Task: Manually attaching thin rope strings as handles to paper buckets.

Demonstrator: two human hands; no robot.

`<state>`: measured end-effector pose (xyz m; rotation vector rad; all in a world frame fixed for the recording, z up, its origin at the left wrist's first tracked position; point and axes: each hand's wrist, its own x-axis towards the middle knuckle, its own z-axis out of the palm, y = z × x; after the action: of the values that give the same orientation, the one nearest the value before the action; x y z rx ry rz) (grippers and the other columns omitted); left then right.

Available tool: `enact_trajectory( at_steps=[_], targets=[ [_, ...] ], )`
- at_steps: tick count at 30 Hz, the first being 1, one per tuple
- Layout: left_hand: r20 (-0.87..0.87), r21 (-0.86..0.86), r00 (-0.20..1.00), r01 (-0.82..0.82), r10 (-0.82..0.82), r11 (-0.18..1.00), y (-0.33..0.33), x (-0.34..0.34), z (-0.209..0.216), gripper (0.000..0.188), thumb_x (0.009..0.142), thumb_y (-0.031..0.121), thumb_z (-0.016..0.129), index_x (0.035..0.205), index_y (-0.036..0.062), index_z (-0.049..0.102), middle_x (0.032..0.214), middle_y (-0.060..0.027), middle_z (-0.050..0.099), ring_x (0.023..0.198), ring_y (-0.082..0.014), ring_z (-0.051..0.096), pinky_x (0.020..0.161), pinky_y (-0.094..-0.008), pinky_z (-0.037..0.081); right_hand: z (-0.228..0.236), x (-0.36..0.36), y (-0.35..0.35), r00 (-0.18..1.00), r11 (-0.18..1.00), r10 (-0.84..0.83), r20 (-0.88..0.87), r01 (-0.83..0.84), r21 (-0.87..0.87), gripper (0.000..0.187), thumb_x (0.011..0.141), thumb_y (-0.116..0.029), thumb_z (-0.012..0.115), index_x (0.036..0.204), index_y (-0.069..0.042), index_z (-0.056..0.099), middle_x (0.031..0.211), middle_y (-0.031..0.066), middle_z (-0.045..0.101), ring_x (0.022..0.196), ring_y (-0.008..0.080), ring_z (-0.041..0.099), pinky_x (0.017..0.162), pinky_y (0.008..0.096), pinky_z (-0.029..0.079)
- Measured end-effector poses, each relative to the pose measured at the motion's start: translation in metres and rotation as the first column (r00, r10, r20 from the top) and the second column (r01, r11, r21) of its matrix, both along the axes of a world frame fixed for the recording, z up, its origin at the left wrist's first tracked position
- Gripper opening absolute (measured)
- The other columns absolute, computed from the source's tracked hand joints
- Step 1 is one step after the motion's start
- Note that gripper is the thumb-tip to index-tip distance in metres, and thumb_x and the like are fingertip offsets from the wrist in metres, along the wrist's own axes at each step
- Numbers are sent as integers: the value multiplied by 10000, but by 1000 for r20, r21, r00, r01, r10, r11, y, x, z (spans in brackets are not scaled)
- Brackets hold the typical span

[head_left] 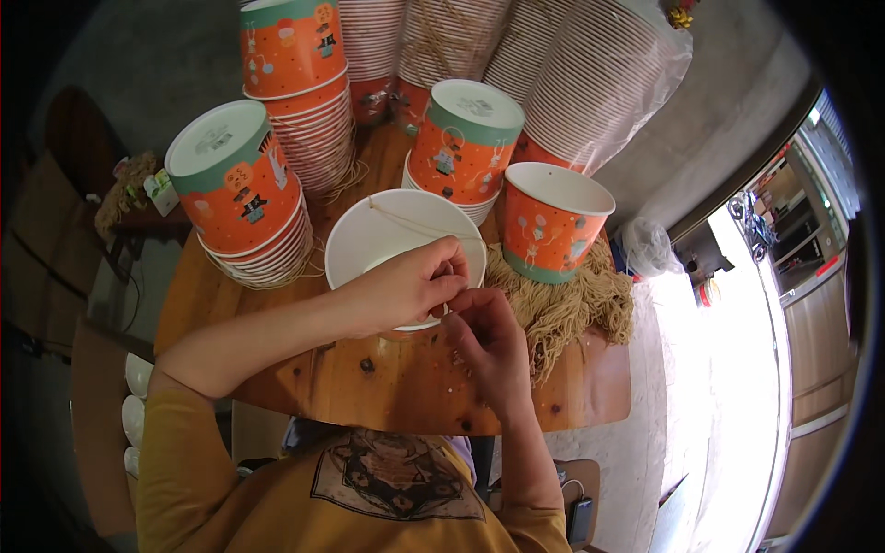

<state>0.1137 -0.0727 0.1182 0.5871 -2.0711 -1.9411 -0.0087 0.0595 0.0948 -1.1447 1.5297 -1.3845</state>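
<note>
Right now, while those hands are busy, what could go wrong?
The thin cord inside the open paper bucket might snag as the left hand and right hand work at its rim. The upright orange-and-green bucket seems to rest on the loose tan string bundle, so it could tip. The upside-down bucket stack near the left table edge could topple if the left forearm bumps it.

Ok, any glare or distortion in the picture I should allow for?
Head view: glare bleaches the floor at right; head view: fisheye bends edges toward the dark rim; head view: detail between left hand and right hand is too small to tell.
</note>
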Motion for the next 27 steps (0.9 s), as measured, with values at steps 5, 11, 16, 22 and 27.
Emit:
enact_trajectory(
  at_steps=[5,11,16,22,27],
  targets=[
    [-45,186,994,102,-95,977,-4,1,-2,115,963,115,535,1041,34,508,896,-20,568,748,-83,513,662,-220,427,5,-6,1,979,994,84,185,-69,-83,147,927,-27,569,1041,-40,477,856,4,581,760,58,562,666,214,463],
    [-39,222,990,138,-133,965,-5,1,-1,140,948,140,568,1007,13,560,880,-20,579,733,-85,519,672,-220,430,11,-27,4,974,978,194,119,-182,-101,141,928,2,551,1041,-31,475,890,15,570,790,71,570,689,226,476],
    [-28,214,994,112,-108,970,-1,-4,5,141,930,151,598,980,25,558,833,-8,564,705,-84,503,661,-223,421,35,-37,2,960,959,273,57,-267,-99,129,925,-12,568,1038,-23,505,909,17,590,781,64,571,660,216,477],
    [-88,229,981,188,-172,955,0,-7,2,130,906,129,622,940,33,541,782,1,525,685,-86,473,664,-242,403,54,-40,-12,972,973,223,78,-227,39,83,926,-62,576,996,-25,549,875,23,637,643,45,556,536,188,443],
    [-101,306,969,248,-227,919,-4,-6,-3,122,901,122,628,940,26,564,792,2,536,689,-81,472,662,-230,399,42,-47,-16,978,985,167,127,-173,31,82,930,-71,556,1000,-33,574,881,33,665,570,34,533,480,171,402]
  ],
)
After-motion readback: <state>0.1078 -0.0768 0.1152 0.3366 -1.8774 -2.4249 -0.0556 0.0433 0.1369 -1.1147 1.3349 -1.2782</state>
